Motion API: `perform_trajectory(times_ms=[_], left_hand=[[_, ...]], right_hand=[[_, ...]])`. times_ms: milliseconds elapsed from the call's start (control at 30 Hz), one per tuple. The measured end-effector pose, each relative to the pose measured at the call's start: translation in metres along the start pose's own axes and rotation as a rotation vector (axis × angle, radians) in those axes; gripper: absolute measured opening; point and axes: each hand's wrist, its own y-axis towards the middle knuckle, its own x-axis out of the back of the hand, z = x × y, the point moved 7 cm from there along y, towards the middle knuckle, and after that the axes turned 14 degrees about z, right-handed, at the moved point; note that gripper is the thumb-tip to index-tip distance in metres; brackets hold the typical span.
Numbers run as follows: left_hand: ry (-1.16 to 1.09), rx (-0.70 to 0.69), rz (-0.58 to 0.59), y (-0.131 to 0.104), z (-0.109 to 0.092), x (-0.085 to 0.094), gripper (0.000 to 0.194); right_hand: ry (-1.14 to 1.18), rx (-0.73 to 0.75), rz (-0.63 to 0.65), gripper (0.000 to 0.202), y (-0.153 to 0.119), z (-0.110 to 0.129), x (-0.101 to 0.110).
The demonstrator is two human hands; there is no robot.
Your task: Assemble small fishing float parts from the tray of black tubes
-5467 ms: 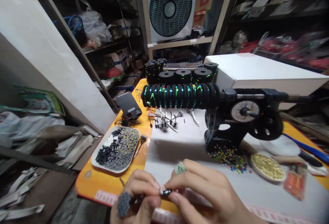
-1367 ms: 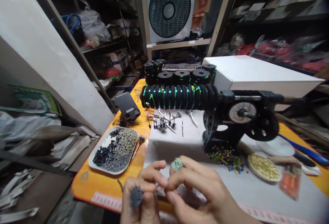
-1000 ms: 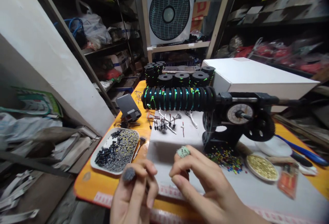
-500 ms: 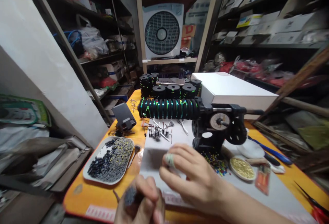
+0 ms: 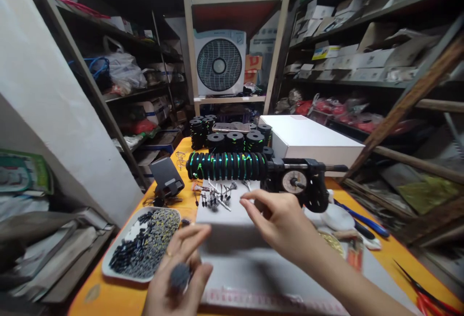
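My left hand (image 5: 181, 263) is raised over the front left of the table, curled around a dark grey, brush-like bundle (image 5: 180, 276) in its palm. Its fingers point right and the thumb stands apart from them. Thumb and forefinger of my right hand (image 5: 282, 219) are pinched together above the white sheet (image 5: 232, 258); anything between them is too small to make out. Just beyond that hand is a row of black ringed spools (image 5: 228, 166) with green and teal line, mounted on a black hand winder (image 5: 297, 180). Small black-tipped pieces (image 5: 217, 195) lie below the row.
At left a white tray (image 5: 105, 265) holds small black and grey parts. A dark stand (image 5: 166, 178) is behind it. Stacked black spools (image 5: 235, 141) and a white box (image 5: 311, 132) stand at the back. Pliers (image 5: 366, 219) and red-handled scissors (image 5: 427, 292) lie at right.
My hands have moved apart: the right went forward towards the spools, fingertips now pinched. The left has loosened from its tight fingertip grip, and its bundle shows more. The camera view has tilted up.
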Motion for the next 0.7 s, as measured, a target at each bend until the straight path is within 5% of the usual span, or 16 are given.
perform_trajectory(times_ms=[200, 333, 500, 700], left_hand=[[-0.055, 0.116, 0.241, 0.055, 0.001, -0.048, 0.024], [-0.057, 0.147, 0.292, 0.059, 0.009, -0.059, 0.017], [-0.055, 0.162, 0.262, 0.059, 0.014, -0.052, 0.023], [-0.015, 0.091, 0.296, 0.09, -0.001, -0.072, 0.022]], right_hand=[[0.004, 0.111, 0.241, 0.024, -0.034, 0.017, -0.053], [-0.087, 0.169, 0.366, 0.018, -0.065, 0.012, -0.08], [-0.188, 0.198, 0.455, 0.015, -0.077, 0.007, -0.092], [-0.311, 0.22, 0.493, 0.013, -0.083, 0.01, -0.091]])
